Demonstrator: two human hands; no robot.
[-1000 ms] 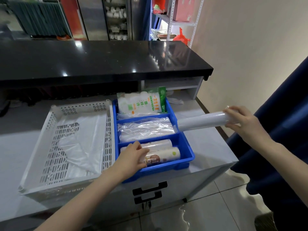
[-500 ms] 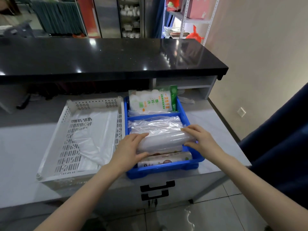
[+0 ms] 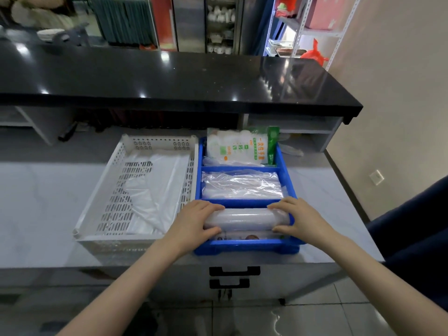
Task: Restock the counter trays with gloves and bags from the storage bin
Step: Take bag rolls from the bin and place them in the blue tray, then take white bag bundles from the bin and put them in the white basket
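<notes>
- While both hands work at its front edge, the pale worktop (image 3: 48,209) carries 2 trays side by side, below a black counter (image 3: 169,78)
- On the left sits a white slotted tray (image 3: 160,141), with thin white bags (image 3: 155,190) lying flat inside
- Just beside it on the right is a blue tray (image 3: 244,246) with 3 compartments, back to front
- At the back, a packet of gloves (image 3: 237,149) leans upright; the middle compartment holds folded clear bags (image 3: 242,185)
- At the front, a frosted roll of bags (image 3: 244,218) lies crosswise on top of a printed roll (image 3: 242,236)
- Round the frosted roll's left end the left hand (image 3: 194,221) is wrapped, fingers over the top and thumb at the front; the right hand (image 3: 299,219) grips the right end the same way
- As I judge it, the step in hand is seating this roll in the front compartment
- Next, it likely needs pressing level between the walls, both hands letting go, then a reach to the storage bin, which is not in view, for more stock
</notes>
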